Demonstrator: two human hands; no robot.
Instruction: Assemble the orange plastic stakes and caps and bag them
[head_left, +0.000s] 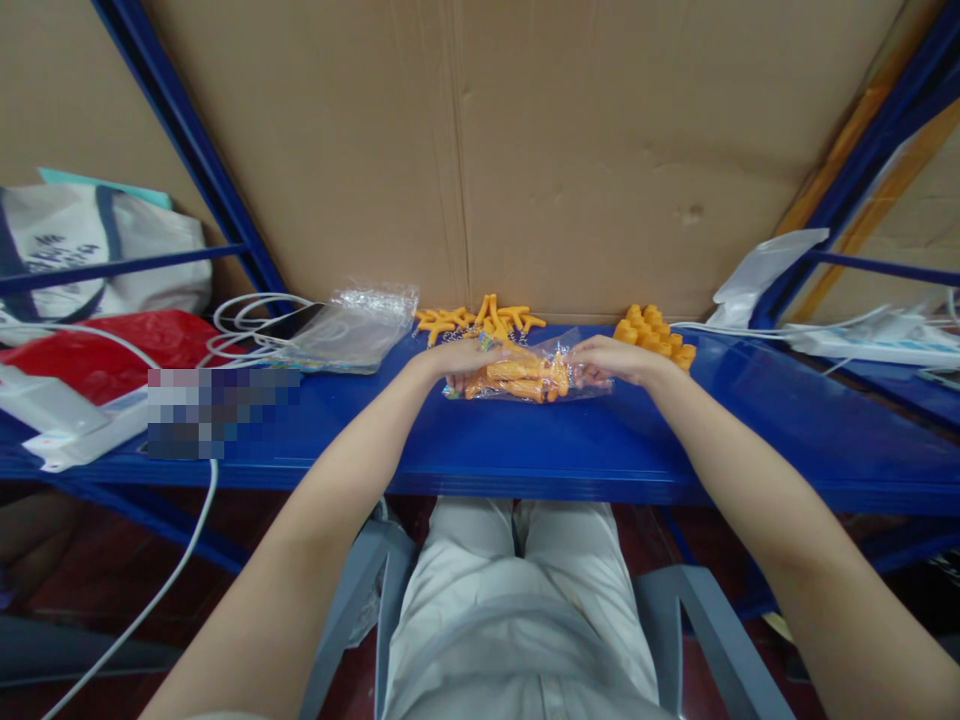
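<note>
A clear plastic bag (525, 378) with orange plastic pieces inside is held level just above the blue tabletop (517, 440). My left hand (466, 362) grips its left end, fingers closed on the film. At the opposite end, my right hand (604, 360) pinches the bag near its edge. Behind the bag lies a loose pile of orange branching pieces (491, 316) with what look like small metal chains. Just beyond my right hand stands a cluster of orange knobbly pieces (654, 335). The exact shape of the bagged pieces is blurred by the film.
Flat clear bags (352, 330) lie to the left, beside coiled white cables (259, 312) and a red bag (127, 345). A white power strip (97, 420) sits at the left; another power strip (877, 340) is at the right. Cardboard (525, 150) walls off the back between blue posts.
</note>
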